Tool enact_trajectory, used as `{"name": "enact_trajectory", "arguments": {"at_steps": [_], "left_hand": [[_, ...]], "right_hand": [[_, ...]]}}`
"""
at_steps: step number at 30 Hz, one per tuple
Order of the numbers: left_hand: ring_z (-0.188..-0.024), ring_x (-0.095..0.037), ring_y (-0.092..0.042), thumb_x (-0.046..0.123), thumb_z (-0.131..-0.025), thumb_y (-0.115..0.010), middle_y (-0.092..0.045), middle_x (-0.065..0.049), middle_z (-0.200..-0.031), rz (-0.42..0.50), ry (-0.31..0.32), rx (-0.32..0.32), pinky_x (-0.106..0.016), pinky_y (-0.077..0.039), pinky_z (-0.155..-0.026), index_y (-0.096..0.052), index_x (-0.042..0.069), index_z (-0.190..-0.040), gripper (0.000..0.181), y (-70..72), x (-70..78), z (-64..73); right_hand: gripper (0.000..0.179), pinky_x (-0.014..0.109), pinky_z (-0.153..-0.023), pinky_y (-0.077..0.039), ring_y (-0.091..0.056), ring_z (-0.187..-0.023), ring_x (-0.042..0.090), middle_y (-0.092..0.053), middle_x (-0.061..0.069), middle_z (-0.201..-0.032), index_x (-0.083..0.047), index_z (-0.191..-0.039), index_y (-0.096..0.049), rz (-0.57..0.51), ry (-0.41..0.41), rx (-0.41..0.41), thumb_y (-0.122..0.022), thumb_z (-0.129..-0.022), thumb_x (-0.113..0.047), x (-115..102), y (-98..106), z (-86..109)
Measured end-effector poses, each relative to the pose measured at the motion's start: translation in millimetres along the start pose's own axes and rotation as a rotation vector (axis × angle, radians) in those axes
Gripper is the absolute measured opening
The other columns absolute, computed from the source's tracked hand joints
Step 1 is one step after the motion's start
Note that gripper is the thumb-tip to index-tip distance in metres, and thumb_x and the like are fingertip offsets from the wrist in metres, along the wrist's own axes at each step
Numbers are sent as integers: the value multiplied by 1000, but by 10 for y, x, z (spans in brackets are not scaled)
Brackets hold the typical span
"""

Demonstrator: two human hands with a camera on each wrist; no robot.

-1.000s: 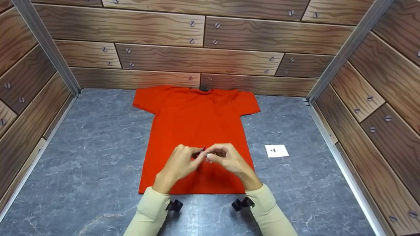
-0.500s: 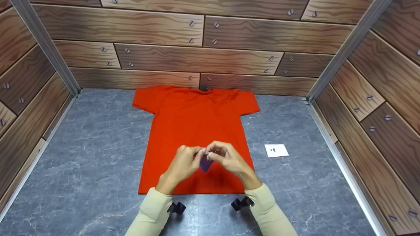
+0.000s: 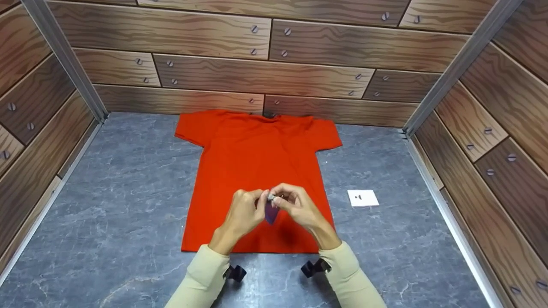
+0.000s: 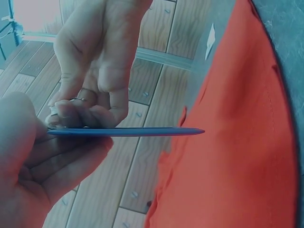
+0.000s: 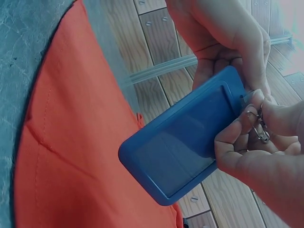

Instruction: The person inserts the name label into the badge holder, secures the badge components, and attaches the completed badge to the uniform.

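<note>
Left hand [image 3: 245, 210] pinches blue holder [image 5: 178, 137]; right hand [image 3: 298, 208] pinches metal clip [image 5: 261, 134]; white card [image 3: 367, 200] lies at hands' 3 o'clock.

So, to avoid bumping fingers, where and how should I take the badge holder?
Probably pinch the badge holder by its lower end, from below: it hangs thin, flat and clear there, while the left hand and right hand crowd its top.
</note>
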State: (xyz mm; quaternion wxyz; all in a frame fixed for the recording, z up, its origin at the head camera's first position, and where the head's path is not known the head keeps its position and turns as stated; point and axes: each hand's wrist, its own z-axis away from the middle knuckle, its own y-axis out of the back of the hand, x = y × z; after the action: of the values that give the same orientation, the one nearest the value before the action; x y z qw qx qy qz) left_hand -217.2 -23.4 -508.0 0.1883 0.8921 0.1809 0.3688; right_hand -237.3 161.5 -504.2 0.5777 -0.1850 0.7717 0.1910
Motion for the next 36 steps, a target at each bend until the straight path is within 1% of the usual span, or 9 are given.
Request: {"name": "enact_trajectory", "arguments": {"at_steps": [5,7,10,13,16,20,26,32,36], "left_hand": [[-48,2,-33,-3,-96,-64,-47,-1,-48,29,-1,45,-7,-20,-47,-64,1,-62,34,-13,-17,-12],[-48,2,-33,-4,-96,-64,-46,-1,-47,47,12,71,-7,-21,-47,-63,2,-61,35,-3,-22,-19],[-48,2,-35,-3,-96,-65,-48,-1,-48,71,40,88,-7,-22,-47,-62,4,-61,35,24,-15,-27],[-48,1,-37,0,-96,-65,-50,-1,-49,75,67,76,-8,-24,-48,-65,4,-63,33,38,-8,-26],[-49,1,-38,2,-97,-65,-52,-1,-51,72,93,47,-9,-26,-48,-67,4,-66,31,43,7,-27],[-50,1,-39,4,-99,-64,-53,0,-53,68,120,8,-10,-27,-48,-69,5,-69,30,56,23,-38],[-50,1,-40,5,-100,-63,-56,-1,-54,68,128,-14,-11,-29,-48,-71,3,-72,29,71,38,-49],[-50,1,-41,6,-100,-62,-58,-1,-55,68,134,-25,-11,-31,-48,-71,4,-71,30,57,44,-40],[-50,1,-44,6,-101,-61,-61,-3,-57,93,141,-40,-12,-34,-48,-72,5,-73,30,43,43,-40]], "right_hand": [[16,20,-76,-51,-61,-83,8,-67,-2,-93,18,-104,-61,0,19,16,-61,-98,4,-9,-23,1],[16,20,-77,-52,-61,-84,8,-67,0,-93,18,-105,-62,1,24,12,-60,-98,4,-23,-40,2],[17,21,-76,-53,-61,-83,8,-66,1,-93,18,-105,-63,5,12,6,-61,-99,2,-59,-64,6],[19,22,-75,-53,-61,-83,9,-67,-2,-93,18,-106,-62,3,-12,3,-62,-99,1,-68,-65,3],[20,22,-74,-52,-60,-82,11,-66,-4,-93,19,-107,-61,-11,-26,-4,-61,-100,0,-54,-49,9],[21,22,-73,-51,-59,-82,12,-65,-4,-93,18,-108,-59,-20,-22,-19,-59,-101,-1,-40,-31,19],[20,22,-74,-51,-59,-83,14,-64,-1,-94,17,-108,-59,-10,-12,-29,-58,-101,-1,-37,-27,18],[25,23,-77,-53,-61,-85,10,-65,-1,-97,19,-110,-57,-32,-45,-23,-59,-100,-4,-70,-26,36],[27,24,-81,-55,-65,-86,10,-67,0,-97,20,-109,-57,-42,-64,2,-58,-100,-5,-75,-29,41]]}}
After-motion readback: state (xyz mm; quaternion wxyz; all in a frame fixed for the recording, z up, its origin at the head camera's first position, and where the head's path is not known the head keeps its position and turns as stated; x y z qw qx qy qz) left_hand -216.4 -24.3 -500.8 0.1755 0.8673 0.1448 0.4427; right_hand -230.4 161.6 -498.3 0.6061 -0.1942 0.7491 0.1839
